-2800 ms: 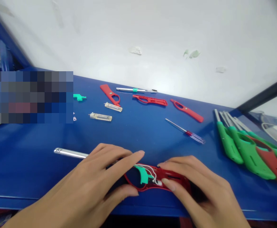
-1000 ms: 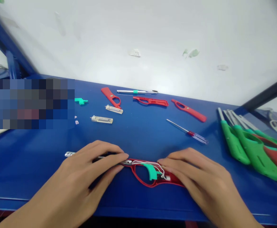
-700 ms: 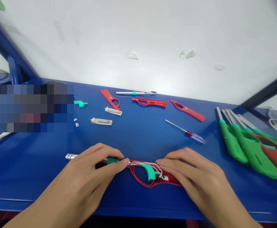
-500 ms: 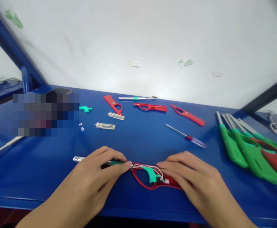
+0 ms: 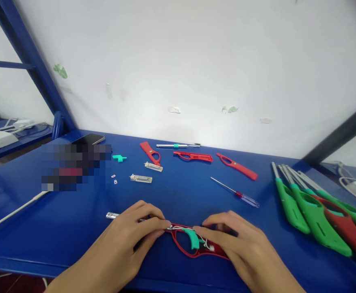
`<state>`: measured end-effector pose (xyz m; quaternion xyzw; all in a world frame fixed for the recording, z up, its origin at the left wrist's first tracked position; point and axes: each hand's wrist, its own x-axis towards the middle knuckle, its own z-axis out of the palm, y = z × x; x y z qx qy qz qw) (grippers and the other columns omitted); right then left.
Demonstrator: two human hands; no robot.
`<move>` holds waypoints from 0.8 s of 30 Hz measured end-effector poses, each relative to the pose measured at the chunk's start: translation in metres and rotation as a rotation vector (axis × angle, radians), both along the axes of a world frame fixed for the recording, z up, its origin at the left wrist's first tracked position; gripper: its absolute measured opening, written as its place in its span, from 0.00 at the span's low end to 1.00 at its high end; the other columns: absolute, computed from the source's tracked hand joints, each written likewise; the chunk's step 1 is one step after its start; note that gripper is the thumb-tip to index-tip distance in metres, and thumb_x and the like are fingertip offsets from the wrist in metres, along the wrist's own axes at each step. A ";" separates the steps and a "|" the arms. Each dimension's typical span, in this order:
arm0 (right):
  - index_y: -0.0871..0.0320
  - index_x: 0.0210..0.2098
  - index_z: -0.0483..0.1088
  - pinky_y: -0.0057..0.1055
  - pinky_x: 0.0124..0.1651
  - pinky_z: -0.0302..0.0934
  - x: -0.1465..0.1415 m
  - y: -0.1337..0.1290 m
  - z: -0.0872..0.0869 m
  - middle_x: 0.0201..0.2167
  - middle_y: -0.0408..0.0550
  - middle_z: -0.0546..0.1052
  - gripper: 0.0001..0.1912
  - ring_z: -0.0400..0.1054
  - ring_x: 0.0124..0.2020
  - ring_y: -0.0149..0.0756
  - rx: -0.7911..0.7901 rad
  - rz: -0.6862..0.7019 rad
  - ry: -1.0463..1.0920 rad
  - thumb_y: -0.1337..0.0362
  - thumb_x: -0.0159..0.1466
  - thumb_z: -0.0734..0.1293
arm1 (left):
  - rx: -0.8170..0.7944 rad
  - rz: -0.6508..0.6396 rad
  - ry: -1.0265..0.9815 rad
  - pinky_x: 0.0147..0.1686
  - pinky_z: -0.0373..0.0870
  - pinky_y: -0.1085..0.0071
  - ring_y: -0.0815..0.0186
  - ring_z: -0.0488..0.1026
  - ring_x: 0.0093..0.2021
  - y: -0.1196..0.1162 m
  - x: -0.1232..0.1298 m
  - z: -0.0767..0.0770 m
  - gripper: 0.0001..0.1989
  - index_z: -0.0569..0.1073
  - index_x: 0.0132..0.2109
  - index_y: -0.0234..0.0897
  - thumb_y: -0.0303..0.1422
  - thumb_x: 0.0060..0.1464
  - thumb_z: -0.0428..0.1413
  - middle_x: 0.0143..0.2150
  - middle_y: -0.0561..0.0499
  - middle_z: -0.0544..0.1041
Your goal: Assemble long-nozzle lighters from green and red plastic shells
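A half-open red gas lighter shell [image 5: 180, 249] lies across the front of the blue table, its inside facing up. In it sit a teal trigger [image 5: 193, 239] and a thin white wire [image 5: 205, 243]. My left hand [image 5: 132, 238] pinches the shell's front end, and the silver tube [image 5: 111, 215] sticks out past its knuckles. Around the handle end curls my right hand [image 5: 243, 242], one fingertip against the wire near the upper rim. That hand covers the far end of the handle.
Behind my hands lie red shell halves [image 5: 237, 166], two clear fuel tanks [image 5: 140, 178], a teal trigger [image 5: 119, 158], a silver tube with wire [image 5: 168, 145] and a screwdriver [image 5: 235, 192]. Green and red lighters [image 5: 315, 215] are piled at right, a phone [image 5: 94, 139] at left.
My right fingers have shifted left along the shell's upper rim, onto the white wire. My left hand keeps its pinch. The camera view has tilted up slightly.
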<state>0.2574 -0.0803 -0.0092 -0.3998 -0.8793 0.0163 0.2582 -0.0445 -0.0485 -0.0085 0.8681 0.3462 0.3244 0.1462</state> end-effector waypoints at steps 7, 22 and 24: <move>0.45 0.62 0.82 0.29 0.47 0.81 -0.001 0.000 0.000 0.49 0.45 0.87 0.23 0.84 0.43 0.35 -0.047 -0.017 -0.004 0.73 0.78 0.63 | -0.010 -0.001 0.004 0.51 0.84 0.74 0.67 0.84 0.47 0.002 -0.002 -0.005 0.15 0.84 0.56 0.49 0.26 0.76 0.56 0.49 0.53 0.84; 0.45 0.61 0.81 0.23 0.48 0.80 0.004 0.002 -0.001 0.48 0.44 0.87 0.23 0.86 0.43 0.32 0.006 -0.010 -0.029 0.73 0.77 0.63 | -0.094 -0.021 0.027 0.55 0.82 0.70 0.65 0.82 0.51 -0.002 -0.002 -0.004 0.17 0.81 0.60 0.49 0.24 0.77 0.54 0.53 0.53 0.82; 0.45 0.61 0.81 0.23 0.49 0.80 0.004 0.002 -0.002 0.48 0.43 0.87 0.23 0.86 0.43 0.31 0.013 -0.013 -0.024 0.73 0.78 0.63 | -0.104 -0.027 0.024 0.55 0.81 0.70 0.65 0.82 0.52 -0.002 -0.003 -0.005 0.18 0.80 0.61 0.49 0.24 0.77 0.53 0.54 0.52 0.82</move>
